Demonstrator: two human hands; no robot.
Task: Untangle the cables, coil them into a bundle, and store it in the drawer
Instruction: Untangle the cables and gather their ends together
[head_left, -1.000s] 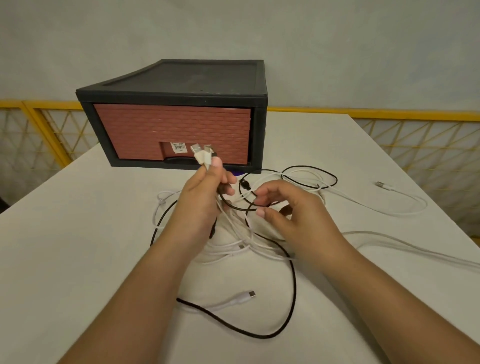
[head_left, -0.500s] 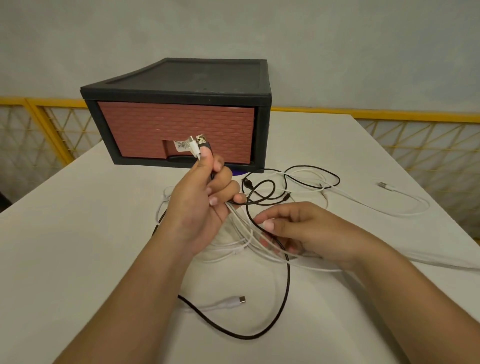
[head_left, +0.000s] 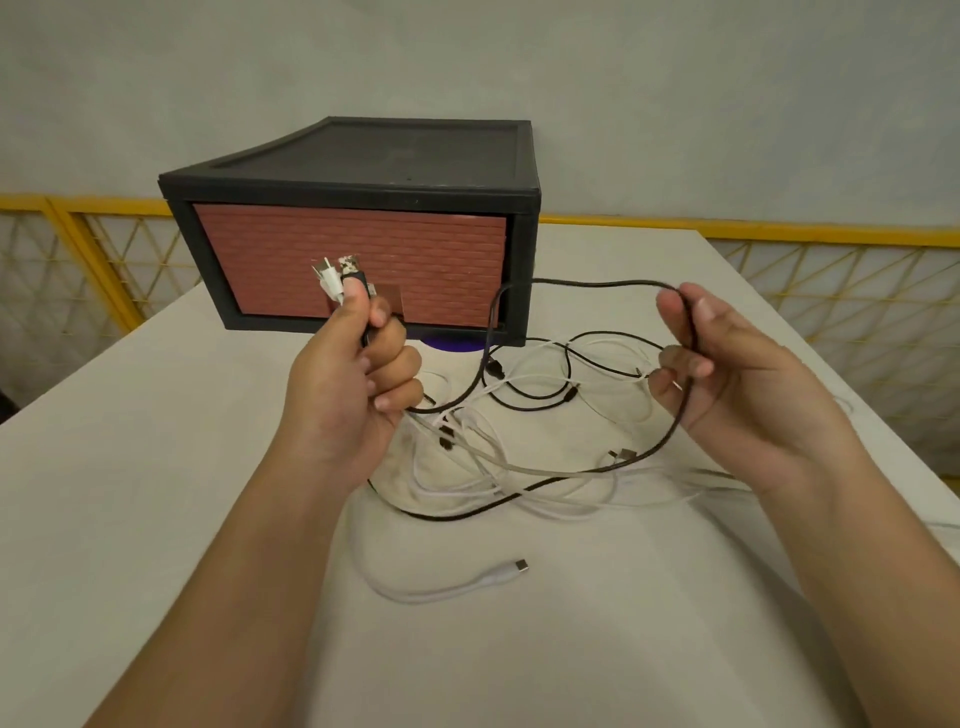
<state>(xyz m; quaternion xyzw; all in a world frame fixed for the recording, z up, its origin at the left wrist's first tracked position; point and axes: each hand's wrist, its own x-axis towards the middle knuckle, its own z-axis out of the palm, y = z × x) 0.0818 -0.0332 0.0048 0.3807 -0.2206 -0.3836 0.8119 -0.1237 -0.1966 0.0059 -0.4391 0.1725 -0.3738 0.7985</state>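
Observation:
A tangle of white cables (head_left: 524, 483) and black cables (head_left: 524, 397) lies on the white table in front of a black drawer unit (head_left: 374, 171) with a shut brick-red drawer front (head_left: 415, 270). My left hand (head_left: 353, 384) grips several cable plug ends, which stick up above my thumb. My right hand (head_left: 727, 374) is raised to the right and holds a loop of black cable (head_left: 597, 283) that hangs down to the pile. A loose white plug end (head_left: 511, 569) lies nearer me.
The white table (head_left: 156, 493) has edges at left and right. A yellow railing (head_left: 779, 228) with mesh runs behind it, before a grey wall. Something purple (head_left: 452, 345) shows under the drawer unit.
My right hand has lifted off the pile and pulled a loop of black cable up and to the right. My left hand keeps the plug ends raised.

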